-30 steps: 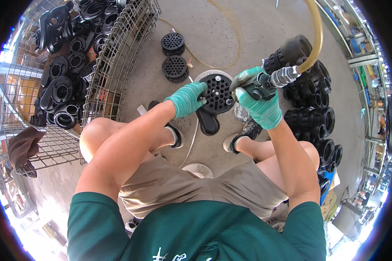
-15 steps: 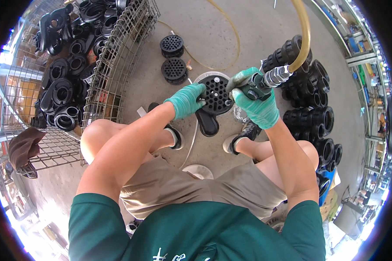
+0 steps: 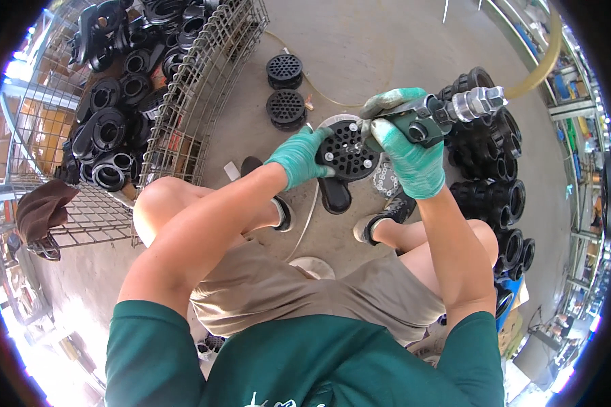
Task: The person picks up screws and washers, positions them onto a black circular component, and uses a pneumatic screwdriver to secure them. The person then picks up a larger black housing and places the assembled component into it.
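A round black perforated disc (image 3: 345,150) with a dark rounded arm (image 3: 335,195) below it stands between my knees. Several pale screw heads show on its face. My left hand (image 3: 301,157), in a green glove, grips the disc's left edge, thumb and fingers at the rim. In my gloved right hand (image 3: 414,152) is a dark green air screwdriver (image 3: 421,127), its front end pointing at the disc's right part. Whether its tip touches a screw is hidden by my fingers. A metal coupling (image 3: 478,104) joins the tool to a yellow hose (image 3: 543,71).
Two perforated black pieces (image 3: 285,108) lie on the floor beyond my left hand. A wire basket (image 3: 207,88) full of black parts (image 3: 107,129) stands at the left. Stacked black ringed parts (image 3: 489,197) line the right. A small dish of screws (image 3: 385,178) sits by my right shoe.
The air screwdriver has turned, its coupling and hose swinging to the right. Its front end is now nearer the disc's face. My left hand keeps its grip on the disc. The view has shifted slightly.
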The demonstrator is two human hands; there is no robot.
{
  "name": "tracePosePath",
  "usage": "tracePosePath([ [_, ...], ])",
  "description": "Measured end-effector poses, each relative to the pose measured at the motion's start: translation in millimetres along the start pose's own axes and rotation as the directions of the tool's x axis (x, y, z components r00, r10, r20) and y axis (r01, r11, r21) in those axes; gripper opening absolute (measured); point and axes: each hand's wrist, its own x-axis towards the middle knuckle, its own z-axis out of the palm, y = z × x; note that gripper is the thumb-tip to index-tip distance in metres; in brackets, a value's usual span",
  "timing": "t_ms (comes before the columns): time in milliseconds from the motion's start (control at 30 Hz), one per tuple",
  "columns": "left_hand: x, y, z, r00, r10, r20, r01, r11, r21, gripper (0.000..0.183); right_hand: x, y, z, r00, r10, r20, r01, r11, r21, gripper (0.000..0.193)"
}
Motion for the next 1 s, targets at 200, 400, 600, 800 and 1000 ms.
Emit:
tracePosePath([
  [200, 0, -16, 36, 0.991, 0.012, -0.130, -0.035, 0.983, -0.178, 0.103, 8, 34, 19, 0.997, -0.008, 0.078, 0.009, 1.000, -0.004, 0.030],
  [400, 4, -30, 56, 0.975, 0.014, -0.220, -0.077, 0.956, -0.284, 0.103, 8, 40, 21, 0.992, 0.029, 0.121, -0.018, 0.996, -0.085, 0.030],
  [600, 13, -56, 82, 0.951, 0.027, -0.308, -0.185, 0.847, -0.498, 0.099, 6, 46, 29, 0.983, 0.063, 0.175, -0.048, 0.995, -0.092, 0.031],
  [800, 23, -58, 83, 0.953, 0.079, -0.293, -0.232, 0.811, -0.536, 0.099, 6, 51, 29, 0.975, 0.066, 0.212, -0.037, 0.990, -0.139, 0.032],
  [1000, 20, -55, 84, 0.958, 0.035, -0.284, -0.183, 0.839, -0.512, 0.102, 12, 56, 22, 0.968, 0.062, 0.243, -0.012, 0.979, -0.205, 0.030],
])
